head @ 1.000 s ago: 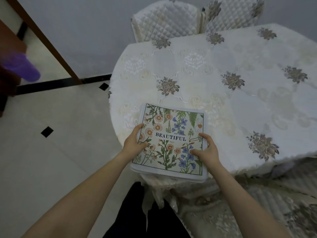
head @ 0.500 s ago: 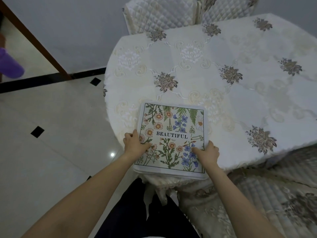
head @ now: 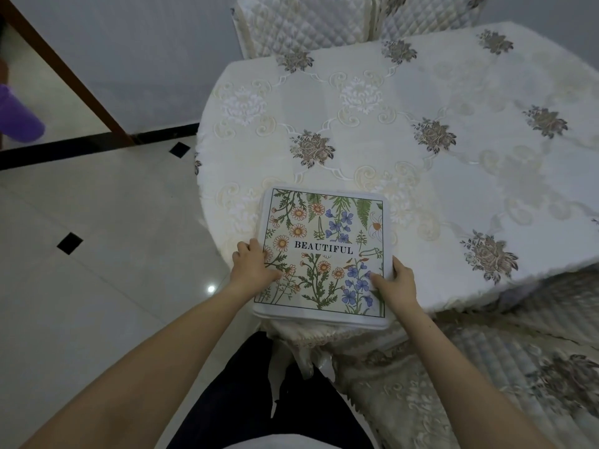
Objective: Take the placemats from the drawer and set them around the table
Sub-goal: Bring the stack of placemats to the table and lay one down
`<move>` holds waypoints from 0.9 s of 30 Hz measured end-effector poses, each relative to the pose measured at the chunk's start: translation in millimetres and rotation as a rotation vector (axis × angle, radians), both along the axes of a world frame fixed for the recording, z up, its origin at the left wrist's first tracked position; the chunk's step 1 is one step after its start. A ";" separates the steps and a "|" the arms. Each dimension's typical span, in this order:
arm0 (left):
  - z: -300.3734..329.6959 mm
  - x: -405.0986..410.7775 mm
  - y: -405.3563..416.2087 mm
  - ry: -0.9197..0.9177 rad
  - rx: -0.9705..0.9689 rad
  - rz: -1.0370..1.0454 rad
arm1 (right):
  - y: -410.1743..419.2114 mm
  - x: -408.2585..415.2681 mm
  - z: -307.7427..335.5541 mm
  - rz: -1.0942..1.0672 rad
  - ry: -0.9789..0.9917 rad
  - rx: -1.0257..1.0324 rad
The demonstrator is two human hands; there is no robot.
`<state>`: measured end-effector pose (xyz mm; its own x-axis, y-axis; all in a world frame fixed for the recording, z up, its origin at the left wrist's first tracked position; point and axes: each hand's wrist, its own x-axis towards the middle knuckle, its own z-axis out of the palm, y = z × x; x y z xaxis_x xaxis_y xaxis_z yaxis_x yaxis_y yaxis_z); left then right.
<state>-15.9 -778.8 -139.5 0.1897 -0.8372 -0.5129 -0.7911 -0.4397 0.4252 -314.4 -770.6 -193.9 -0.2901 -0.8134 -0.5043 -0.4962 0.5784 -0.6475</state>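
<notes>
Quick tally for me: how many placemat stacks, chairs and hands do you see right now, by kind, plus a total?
Placemat stack, layers not countable: 1
Chairs, two at the far side and one at the near right: 3
Hands, left hand and right hand, each with a grip on a stack edge: 2
Total: 6

We stood in a home dining room: an embroidered tablecloth (head: 405, 131) covered the round desk, quilted chairs (head: 301, 24) ringed it, and glossy tiles (head: 97, 254) lined the floor.
</notes>
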 end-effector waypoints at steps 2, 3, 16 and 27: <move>0.6 -2.3 3.3 -0.011 -0.030 0.014 | -1.2 16.9 37.7 0.035 0.043 0.013; 0.5 -3.4 5.7 -0.024 -0.049 0.023 | -0.9 25.9 57.5 0.054 0.061 -0.002; 11.3 -7.7 15.1 0.470 -0.220 0.368 | 0.0 10.1 74.5 -0.030 -0.163 -0.110; 11.4 12.5 2.4 0.633 -0.106 0.315 | -7.3 -6.0 70.5 -0.071 -0.435 -0.009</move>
